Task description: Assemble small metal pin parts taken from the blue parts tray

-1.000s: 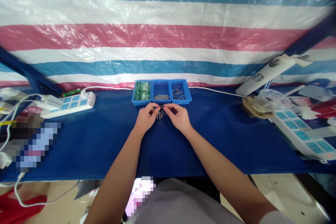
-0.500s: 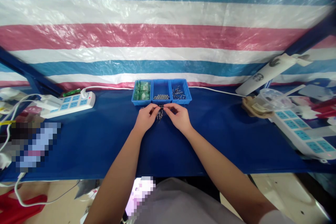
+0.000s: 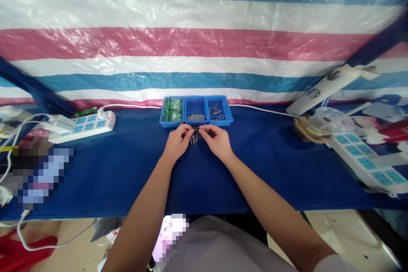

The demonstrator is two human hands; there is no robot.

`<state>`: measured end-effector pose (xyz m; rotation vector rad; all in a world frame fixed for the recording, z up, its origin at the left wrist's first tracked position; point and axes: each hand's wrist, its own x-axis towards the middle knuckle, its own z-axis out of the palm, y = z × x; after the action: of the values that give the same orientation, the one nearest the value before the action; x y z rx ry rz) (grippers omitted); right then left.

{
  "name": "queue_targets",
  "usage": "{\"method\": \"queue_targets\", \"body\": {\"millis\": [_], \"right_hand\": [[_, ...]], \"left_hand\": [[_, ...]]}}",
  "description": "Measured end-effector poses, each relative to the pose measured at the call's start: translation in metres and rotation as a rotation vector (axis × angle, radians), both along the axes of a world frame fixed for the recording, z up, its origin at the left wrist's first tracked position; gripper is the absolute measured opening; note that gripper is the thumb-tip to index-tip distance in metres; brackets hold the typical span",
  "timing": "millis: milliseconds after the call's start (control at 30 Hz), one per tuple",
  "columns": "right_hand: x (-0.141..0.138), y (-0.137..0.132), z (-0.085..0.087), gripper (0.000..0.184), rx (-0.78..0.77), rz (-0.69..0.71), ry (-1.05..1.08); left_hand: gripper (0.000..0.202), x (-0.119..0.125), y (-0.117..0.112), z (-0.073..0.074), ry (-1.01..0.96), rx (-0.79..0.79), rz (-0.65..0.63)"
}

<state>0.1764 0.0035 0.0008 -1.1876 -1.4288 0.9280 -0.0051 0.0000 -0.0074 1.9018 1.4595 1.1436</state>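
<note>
Seemingly midway, just in front of the 3 blue bins (image 3: 195,104): pinching with left hand (image 3: 179,143) and right hand (image 3: 217,141). Already out before the bins: loose metal pins (image 3: 194,140); similar ones left inside. Pinched between: slim dark piece (image 3: 196,129), completion unclear.

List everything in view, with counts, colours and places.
Table: one, blue, centre
Striped tarp: one, multicoloured, background
Bins: three, blue, table's back
Unclear pieces: several, green, left bin
Round pieces: many, silver, middle bin
Slim pieces: many, silver and dark, right bin
Loose slim pieces: several, silver and dark, table's centre
Power strips: two, white and blue, left and right
Cables: several, white, left and back
Logo packaging: one, white, back right
Plastic container: one, clear, right
Pixelated screens: two, bluish and pinkish-white, left and below table
Held slim piece: one visible, dark, centre
Left hand: one, bare, centre, fingers pinching held piece
Right hand: one, bare, centre, likewise
</note>
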Motion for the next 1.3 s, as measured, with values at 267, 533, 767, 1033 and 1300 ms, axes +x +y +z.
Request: {"method": "queue_targets", "body": {"millis": [267, 533, 767, 1033, 1300], "right_hand": [[-0.0014, -0.0013, 0.0011, 0.02, 0.027, 0.03, 0.011], [0.0006, 0.0015, -0.0039, 0.023, -0.009, 0.033, 0.046], [-0.0009, -0.0004, -0.0003, 0.021, 0.024, 0.047, 0.028], [-0.0009, 0.0001, -0.0025, 0.022, 0.018, 0.043, 0.036], [-0.0006, 0.0011, -0.003, 0.022, 0.006, 0.037, 0.037]], "left_hand": [[0.029, -0.0018, -0.0016, 0.0026, -0.013, -0.046, -0.014], [0.023, -0.0015, 0.0, -0.0013, -0.046, 0.011, -0.023], [0.024, -0.0028, -0.0004, -0.0006, -0.031, -0.023, -0.035], [0.025, -0.0015, -0.0022, 0.0006, -0.067, -0.027, -0.035], [0.019, -0.0011, -0.0007, -0.0011, -0.065, 0.007, -0.03]]}}
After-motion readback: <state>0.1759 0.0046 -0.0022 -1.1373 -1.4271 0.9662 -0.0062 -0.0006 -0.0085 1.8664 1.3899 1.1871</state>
